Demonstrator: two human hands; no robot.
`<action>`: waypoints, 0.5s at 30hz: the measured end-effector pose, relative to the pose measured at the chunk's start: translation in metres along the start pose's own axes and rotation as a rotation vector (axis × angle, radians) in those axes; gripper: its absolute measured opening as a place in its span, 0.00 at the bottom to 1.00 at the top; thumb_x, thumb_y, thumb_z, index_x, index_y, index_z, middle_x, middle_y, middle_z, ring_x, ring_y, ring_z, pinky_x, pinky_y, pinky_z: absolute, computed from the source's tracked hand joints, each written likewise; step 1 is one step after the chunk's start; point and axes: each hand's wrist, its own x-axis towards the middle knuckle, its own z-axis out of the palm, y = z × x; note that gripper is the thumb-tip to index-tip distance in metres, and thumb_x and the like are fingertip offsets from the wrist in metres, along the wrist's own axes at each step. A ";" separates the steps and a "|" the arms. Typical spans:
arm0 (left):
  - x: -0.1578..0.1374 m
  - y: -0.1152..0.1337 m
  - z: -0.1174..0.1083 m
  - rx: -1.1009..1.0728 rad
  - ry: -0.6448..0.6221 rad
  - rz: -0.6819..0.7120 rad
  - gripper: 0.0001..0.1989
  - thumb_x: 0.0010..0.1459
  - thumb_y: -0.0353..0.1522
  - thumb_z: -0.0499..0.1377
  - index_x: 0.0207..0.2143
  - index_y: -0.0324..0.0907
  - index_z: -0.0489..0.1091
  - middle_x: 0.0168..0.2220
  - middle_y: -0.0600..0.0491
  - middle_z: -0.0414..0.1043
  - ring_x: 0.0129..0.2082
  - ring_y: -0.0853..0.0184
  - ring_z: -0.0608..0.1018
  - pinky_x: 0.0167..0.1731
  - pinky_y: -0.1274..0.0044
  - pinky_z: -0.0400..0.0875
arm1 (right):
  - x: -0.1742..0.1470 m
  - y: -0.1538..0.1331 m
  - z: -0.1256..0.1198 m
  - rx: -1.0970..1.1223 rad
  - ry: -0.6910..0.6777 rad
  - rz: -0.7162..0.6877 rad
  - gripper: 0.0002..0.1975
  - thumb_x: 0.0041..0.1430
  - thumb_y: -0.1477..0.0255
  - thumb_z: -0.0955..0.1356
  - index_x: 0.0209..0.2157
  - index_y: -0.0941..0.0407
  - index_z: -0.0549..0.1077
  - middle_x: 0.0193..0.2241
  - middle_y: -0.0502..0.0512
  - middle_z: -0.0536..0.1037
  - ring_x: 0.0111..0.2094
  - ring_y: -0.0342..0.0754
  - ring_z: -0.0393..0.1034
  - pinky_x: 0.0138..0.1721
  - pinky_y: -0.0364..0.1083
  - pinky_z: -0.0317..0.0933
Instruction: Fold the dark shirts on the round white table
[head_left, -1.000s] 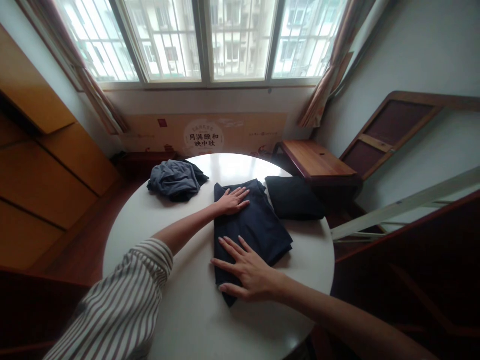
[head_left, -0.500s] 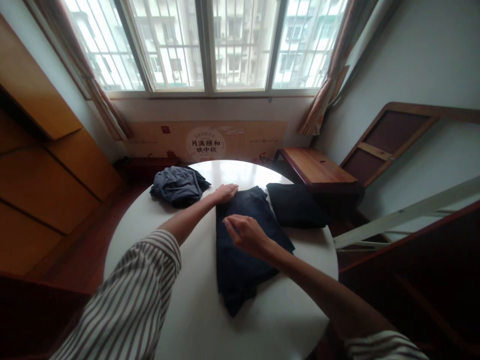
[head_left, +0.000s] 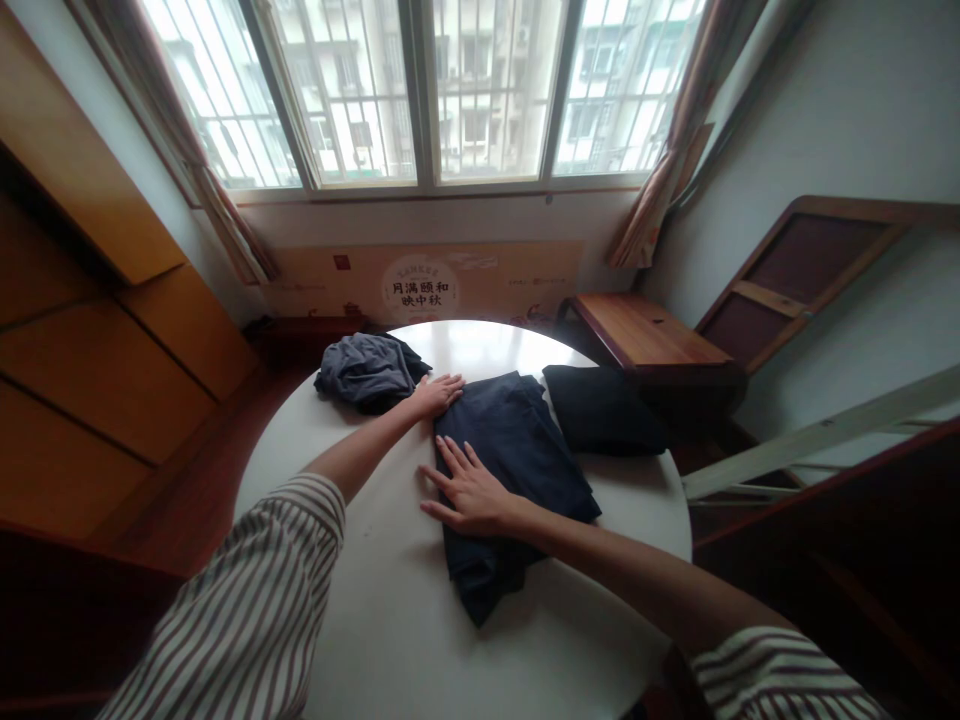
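Observation:
A dark navy garment (head_left: pixel 510 425), folded over with layered edges at its right side and near end, lies on the white round table (head_left: pixel 375 600). My left hand (head_left: pixel 439 395) rests at its far left corner, fingers stretched out and holding nothing. Across its left edge lies my right hand (head_left: pixel 469 492), fingers spread, the palm over the cloth and some fingertips reaching past the edge. What kind of garment it is I cannot tell. Right of it sits a folded black garment (head_left: pixel 604 410). A crumpled grey-blue garment (head_left: pixel 367 368) is heaped at the table's far left.
Beyond the table on the right stands a low wooden table (head_left: pixel 652 335). A pale rail (head_left: pixel 817 430) slants along the right side. Wooden cabinets (head_left: pixel 97 390) line the left, and a printed banner (head_left: pixel 315 275) hangs below the window (head_left: pixel 480 100).
My right hand has opened from a loosely closed shape and come down flat, spread on the garment's left edge. My left hand has shifted slightly left and nearer. The view has turned a little.

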 end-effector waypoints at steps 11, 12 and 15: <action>0.030 0.033 0.011 -0.206 0.276 0.025 0.17 0.64 0.37 0.56 0.50 0.37 0.75 0.49 0.43 0.76 0.49 0.59 0.77 0.53 0.71 0.68 | -0.075 -0.007 -0.036 -0.082 0.383 0.319 0.18 0.69 0.64 0.58 0.47 0.60 0.73 0.46 0.68 0.74 0.48 0.58 0.69 0.50 0.54 0.63; 0.034 0.035 0.011 -0.224 0.291 0.026 0.17 0.63 0.37 0.58 0.49 0.37 0.75 0.47 0.43 0.76 0.47 0.60 0.77 0.52 0.71 0.69 | -0.082 0.005 -0.040 -0.195 0.411 0.472 0.19 0.69 0.62 0.58 0.44 0.61 0.73 0.42 0.69 0.74 0.45 0.60 0.69 0.47 0.56 0.64; 0.046 0.039 0.010 -0.272 0.329 0.036 0.13 0.62 0.35 0.59 0.44 0.37 0.78 0.43 0.44 0.77 0.42 0.61 0.78 0.49 0.71 0.71 | -0.104 0.041 -0.042 -0.365 0.377 0.804 0.20 0.67 0.57 0.60 0.39 0.60 0.71 0.37 0.70 0.74 0.40 0.62 0.71 0.39 0.54 0.65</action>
